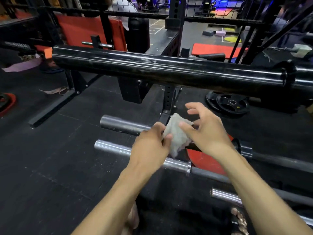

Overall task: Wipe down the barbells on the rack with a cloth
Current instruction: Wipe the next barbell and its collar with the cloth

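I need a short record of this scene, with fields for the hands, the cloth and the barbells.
left hand: pinches the cloth
right hand: fingers spread, fingertips touch the cloth
cloth: grey, bunched, held above the lower bars
black barbell sleeve: on top, scuffed
chrome barbell sleeves: several below, ends pointing left
weight plate: black, flat on the floor

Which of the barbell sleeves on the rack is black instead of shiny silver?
The top barbell sleeve, the thick one crossing the view above both hands. It is black and scuffed; the three lower sleeves are bright chrome.
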Motion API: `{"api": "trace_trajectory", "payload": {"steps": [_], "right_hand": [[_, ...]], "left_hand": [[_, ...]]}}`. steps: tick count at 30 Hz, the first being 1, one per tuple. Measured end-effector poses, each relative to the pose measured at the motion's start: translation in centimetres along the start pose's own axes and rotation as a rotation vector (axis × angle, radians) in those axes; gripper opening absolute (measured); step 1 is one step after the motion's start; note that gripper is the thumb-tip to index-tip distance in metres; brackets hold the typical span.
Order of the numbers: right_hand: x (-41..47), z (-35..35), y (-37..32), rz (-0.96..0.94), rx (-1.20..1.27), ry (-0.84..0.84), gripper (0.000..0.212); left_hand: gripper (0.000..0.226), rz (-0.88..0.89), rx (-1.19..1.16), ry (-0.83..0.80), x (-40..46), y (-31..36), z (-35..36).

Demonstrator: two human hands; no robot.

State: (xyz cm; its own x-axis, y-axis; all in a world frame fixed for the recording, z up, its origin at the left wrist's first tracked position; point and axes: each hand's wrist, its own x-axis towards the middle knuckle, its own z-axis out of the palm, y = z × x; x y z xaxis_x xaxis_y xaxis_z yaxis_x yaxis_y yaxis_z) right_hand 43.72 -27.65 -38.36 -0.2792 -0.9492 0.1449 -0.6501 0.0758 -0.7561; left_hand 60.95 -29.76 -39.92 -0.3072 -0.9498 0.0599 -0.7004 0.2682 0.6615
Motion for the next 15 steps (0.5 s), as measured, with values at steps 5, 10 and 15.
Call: {"api": "trace_trajectory", "payload": {"steps": [5,10,15], "right_hand": [[-1.5,-2.4,5.0,-0.165,-0.473,0.121,0.024],[-2.3,-4.5,9.1,-0.102,-0.708,0.166,0.026],[-2.4,-3.8,9.1,-0.054,-0.698,0.177,0.032]], "left_hand": [[0.027,0.119,0.489,0.186,0.3,-1.1,1.1],[0.047,0.549,0.543,0.16,2.0,-1.9,3.2],[0.065,0.433,0.633,0.007,2.1,1.5,7.9]]}}
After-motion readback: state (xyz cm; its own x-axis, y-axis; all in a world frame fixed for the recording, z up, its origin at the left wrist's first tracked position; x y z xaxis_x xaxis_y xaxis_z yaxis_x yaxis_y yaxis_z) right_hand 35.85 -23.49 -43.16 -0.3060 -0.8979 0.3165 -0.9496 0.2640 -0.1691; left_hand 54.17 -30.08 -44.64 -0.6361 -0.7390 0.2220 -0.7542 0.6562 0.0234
